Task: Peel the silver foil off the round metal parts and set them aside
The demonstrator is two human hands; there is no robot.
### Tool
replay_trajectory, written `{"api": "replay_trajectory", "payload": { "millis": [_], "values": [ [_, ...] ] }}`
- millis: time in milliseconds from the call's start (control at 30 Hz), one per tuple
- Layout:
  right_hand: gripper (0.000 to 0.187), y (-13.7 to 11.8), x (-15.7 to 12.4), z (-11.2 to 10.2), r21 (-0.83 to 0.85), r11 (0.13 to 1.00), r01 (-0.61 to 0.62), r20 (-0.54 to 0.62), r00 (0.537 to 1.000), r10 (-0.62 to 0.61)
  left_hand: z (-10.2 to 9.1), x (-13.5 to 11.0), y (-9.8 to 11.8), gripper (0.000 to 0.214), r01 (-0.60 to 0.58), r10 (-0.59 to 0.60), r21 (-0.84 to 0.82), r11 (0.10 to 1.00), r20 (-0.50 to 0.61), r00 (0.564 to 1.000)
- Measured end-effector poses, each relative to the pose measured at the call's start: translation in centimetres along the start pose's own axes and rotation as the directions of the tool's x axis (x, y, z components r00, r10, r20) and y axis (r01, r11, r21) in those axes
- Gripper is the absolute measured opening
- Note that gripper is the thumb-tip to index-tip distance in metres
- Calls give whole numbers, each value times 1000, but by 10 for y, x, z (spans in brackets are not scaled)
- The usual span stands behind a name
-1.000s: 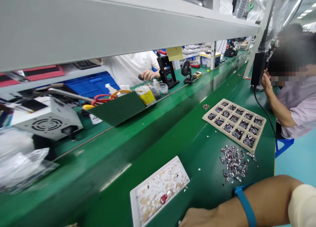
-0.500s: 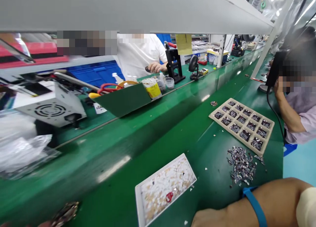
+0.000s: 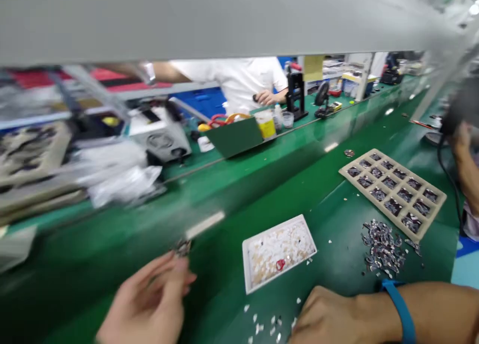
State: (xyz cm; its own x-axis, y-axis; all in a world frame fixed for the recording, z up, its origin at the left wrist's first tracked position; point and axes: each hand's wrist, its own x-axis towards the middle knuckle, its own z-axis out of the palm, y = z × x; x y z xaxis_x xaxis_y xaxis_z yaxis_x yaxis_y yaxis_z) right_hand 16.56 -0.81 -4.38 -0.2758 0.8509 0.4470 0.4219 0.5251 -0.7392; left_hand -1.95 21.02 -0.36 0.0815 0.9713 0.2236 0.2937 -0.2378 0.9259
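My left hand [image 3: 147, 301] pinches a small, dark metallic part [image 3: 183, 248] between thumb and fingers above the green bench. The part is blurred, so its kind is unclear. My right hand [image 3: 325, 314], with a blue band on the wrist, lies low on the bench with its fingers curled together; the fingertips are partly cut off by the frame edge, and anything in them is hidden. Beside those fingers are scattered white bits [image 3: 259, 328]. Between and beyond the hands lies a white tray [image 3: 247, 271] of small white and tan pieces, with a red ring-shaped item [image 3: 280, 264] among them.
Right of the tray is a pile of small metallic parts [image 3: 383, 247], near a beige compartment tray [image 3: 426, 229] filled with similar pieces. A round part [image 3: 349, 153] lies beyond. Plastic bags [image 3: 123, 169] and a white box [image 3: 160, 134] occupy the raised ledge. Co-workers sit opposite and at right.
The view has swung left and the scene shifted right. My left hand, barely visible before, has come into view with the metallic part. More of my right hand and the white bits shows.
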Motion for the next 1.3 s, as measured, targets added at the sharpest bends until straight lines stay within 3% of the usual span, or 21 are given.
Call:
{"api": "replay_trajectory", "payload": {
  "millis": [100, 200, 333, 400, 500, 567, 633, 700, 767, 833, 900, 967, 1033, 1133, 1200, 1300],
  "values": [
    [41, -15, -1, -5, -108, 983, -148, -157, 979, 130, 14, -13, 4, 27, 95, -58, -172, 981, 209, 976],
    [41, -20, 4, -14, -181, 970, -165, -188, 973, 131, 21, -11, -4, 27, 115, -79, -197, 974, 181, 980],
    [46, -14, 6, -18, -138, 970, -199, -282, 947, 154, 24, -10, -17, 32, 114, -77, -122, 986, 274, 959],
    [49, -11, 5, -18, -139, 954, -266, -276, 935, 221, 26, -11, -18, 34, 89, -56, -95, 992, 304, 951],
    [51, -10, 4, -17, -176, 916, -361, -176, 927, 332, 22, -7, -16, 33, 33, -8, -74, 997, 315, 949],
    [51, -11, 5, -18, -211, 904, -373, -98, 928, 360, 7, -1, -17, 27, -127, 118, 19, 992, 262, 958],
    [50, -12, 5, -18, -234, 912, -338, -59, 941, 333, -19, 4, -23, 24, -366, 337, 288, 885, 144, 930],
    [49, -12, 4, -17, -247, 919, -308, -63, 951, 302, -51, 5, -33, 31, -332, 407, 587, 738, 4, 913],
    [47, -14, 2, -17, -256, 915, -312, -73, 950, 303, -80, 1, -41, 42, -169, 316, 802, 573, -26, 948],
    [40, -18, 0, -20, -280, 903, -327, -57, 944, 324, -101, -4, -45, 62, -52, 154, 911, 408, -13, 988],
    [32, -25, -2, -24, -332, 893, -305, -4, 947, 322, -111, -7, -46, 76, -2, -19, 951, 310, 9, 1000],
    [42, -32, -3, -29, -406, 885, -227, 58, 960, 273, -111, -8, -44, 80, 7, -146, 967, 254, 31, 989],
    [49, -37, -2, -31, -480, 870, -112, 134, 971, 199, -108, -7, -44, 75, -32, -182, 976, 216, 72, 981],
    [27, -36, -2, -24, -550, 832, 65, 249, 964, 89, -108, -3, -48, 64, -136, -87, 967, 217, 157, 984],
    [16, -29, -2, -15, -573, 809, 134, 287, 957, 45, -116, 3, -56, 59, -152, -14, 951, 271, 161, 987],
    [29, -17, -3, -5, -572, 808, 144, 284, 958, 30, -137, 20, -73, 53, -10, -6, 906, 424, 14, 1000]
  ]
}}
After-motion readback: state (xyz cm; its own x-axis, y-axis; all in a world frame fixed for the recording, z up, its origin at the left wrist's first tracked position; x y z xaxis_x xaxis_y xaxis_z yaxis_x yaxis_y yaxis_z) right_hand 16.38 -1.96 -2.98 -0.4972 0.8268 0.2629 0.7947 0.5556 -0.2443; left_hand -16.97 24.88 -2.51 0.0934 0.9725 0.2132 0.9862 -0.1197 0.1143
